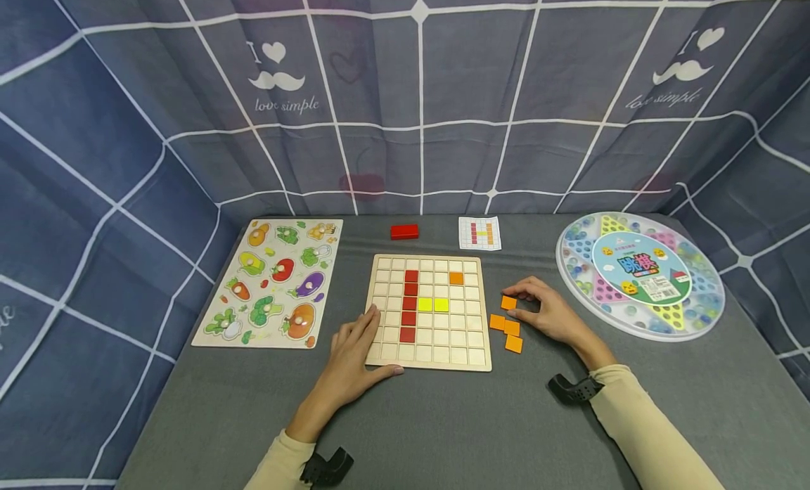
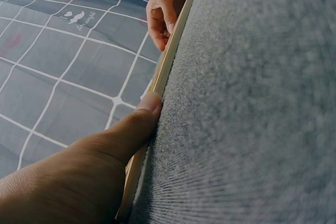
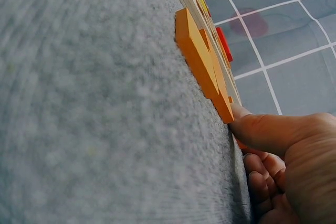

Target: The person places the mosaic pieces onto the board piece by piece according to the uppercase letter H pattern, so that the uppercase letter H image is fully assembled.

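Observation:
A square wooden grid board (image 1: 436, 367) lies on the table in the head view. In it sit a column of red tiles (image 1: 409, 303), two yellow tiles (image 1: 433, 305) and one orange tile toward the upper right. My left hand (image 1: 351, 353) rests at the board's lower left corner, fingers along its left side. In the left wrist view, the left thumb (image 2: 149, 103) presses against the board's front edge. Right of the board, my right hand (image 1: 547, 311) pinches an orange square tile (image 1: 508, 302) between thumb and fingers. Several loose orange tiles (image 1: 514, 344) lie just below it.
Red pieces (image 1: 404, 232) lie behind the board, with a printed pattern card (image 1: 479, 245) to their right. A vegetable picture board (image 1: 266, 286) lies at the left. At the right is a round game board (image 1: 639, 275). A checked curtain (image 1: 373, 75) hangs around the table.

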A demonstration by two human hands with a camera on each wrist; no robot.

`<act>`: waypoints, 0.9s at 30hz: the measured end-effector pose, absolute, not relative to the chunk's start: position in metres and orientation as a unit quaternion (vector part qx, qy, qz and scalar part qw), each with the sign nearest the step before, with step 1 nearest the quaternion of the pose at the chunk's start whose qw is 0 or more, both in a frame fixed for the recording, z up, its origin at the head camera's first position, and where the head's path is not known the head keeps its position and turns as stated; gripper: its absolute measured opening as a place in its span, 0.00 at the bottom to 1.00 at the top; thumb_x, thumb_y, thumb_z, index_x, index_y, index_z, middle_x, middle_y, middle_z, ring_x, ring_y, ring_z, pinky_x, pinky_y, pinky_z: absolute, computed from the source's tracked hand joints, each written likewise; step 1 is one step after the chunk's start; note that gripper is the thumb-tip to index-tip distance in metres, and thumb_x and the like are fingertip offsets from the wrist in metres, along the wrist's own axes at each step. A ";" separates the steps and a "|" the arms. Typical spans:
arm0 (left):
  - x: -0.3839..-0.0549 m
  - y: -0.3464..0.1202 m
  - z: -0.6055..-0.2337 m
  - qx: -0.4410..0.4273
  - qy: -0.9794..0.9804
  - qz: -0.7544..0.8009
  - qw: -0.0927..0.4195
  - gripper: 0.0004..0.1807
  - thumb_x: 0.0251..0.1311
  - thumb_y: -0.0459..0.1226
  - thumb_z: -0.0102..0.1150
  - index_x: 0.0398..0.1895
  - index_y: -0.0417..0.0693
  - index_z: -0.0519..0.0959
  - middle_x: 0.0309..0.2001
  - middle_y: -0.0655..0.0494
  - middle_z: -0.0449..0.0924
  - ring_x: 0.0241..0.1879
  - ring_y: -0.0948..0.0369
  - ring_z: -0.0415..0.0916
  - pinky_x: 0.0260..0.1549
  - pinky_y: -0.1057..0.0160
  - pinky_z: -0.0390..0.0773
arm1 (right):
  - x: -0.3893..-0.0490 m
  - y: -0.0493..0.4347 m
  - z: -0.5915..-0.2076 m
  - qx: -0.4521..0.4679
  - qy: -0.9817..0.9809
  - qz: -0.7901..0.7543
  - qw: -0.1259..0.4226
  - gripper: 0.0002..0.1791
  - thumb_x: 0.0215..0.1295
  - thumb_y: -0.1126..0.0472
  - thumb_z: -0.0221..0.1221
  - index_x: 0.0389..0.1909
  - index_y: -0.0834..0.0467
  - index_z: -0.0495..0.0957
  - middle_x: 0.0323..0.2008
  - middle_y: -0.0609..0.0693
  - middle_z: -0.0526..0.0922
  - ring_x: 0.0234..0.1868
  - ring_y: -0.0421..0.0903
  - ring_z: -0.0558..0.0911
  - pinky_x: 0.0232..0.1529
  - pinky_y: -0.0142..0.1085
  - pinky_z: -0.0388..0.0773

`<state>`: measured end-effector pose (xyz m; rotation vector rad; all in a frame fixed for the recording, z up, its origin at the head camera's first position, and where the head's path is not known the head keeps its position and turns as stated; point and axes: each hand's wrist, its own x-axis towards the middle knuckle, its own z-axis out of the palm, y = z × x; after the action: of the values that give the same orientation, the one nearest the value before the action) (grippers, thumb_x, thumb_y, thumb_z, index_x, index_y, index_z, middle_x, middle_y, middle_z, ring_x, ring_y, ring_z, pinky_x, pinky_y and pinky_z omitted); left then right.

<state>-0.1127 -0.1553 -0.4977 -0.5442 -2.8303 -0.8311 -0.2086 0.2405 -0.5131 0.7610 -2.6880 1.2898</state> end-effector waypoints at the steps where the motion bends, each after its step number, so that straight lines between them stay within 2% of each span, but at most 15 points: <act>1: -0.113 -0.155 -0.498 -0.181 -0.941 -0.276 0.070 0.58 0.43 0.56 0.75 0.75 0.40 0.58 0.75 0.43 0.57 0.59 0.46 0.63 0.56 0.41 0.59 | -0.208 0.240 -0.513 0.244 -0.874 0.419 0.030 0.18 0.58 0.64 0.69 0.51 0.54 0.82 0.46 0.47 0.80 0.45 0.38 0.74 0.47 0.25 0.66; 8: -0.113 -0.155 -0.498 -0.179 -0.942 -0.277 0.069 0.58 0.43 0.56 0.75 0.75 0.41 0.58 0.75 0.43 0.57 0.58 0.47 0.63 0.56 0.42 0.60 | -0.208 0.240 -0.512 0.244 -0.877 0.413 0.034 0.18 0.59 0.64 0.68 0.51 0.53 0.82 0.45 0.44 0.80 0.45 0.37 0.74 0.47 0.24 0.67; 27: -0.112 -0.156 -0.498 -0.179 -0.941 -0.281 0.068 0.58 0.43 0.56 0.75 0.75 0.41 0.58 0.75 0.44 0.56 0.58 0.47 0.63 0.56 0.42 0.59 | -0.208 0.240 -0.513 0.257 -0.872 0.415 0.041 0.16 0.61 0.65 0.66 0.50 0.56 0.82 0.45 0.48 0.80 0.46 0.37 0.75 0.49 0.24 0.67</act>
<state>-0.1123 -0.1555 -0.4981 -0.5378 -2.8338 -0.8453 -0.2076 0.2399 -0.5125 0.7857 -2.6699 1.2699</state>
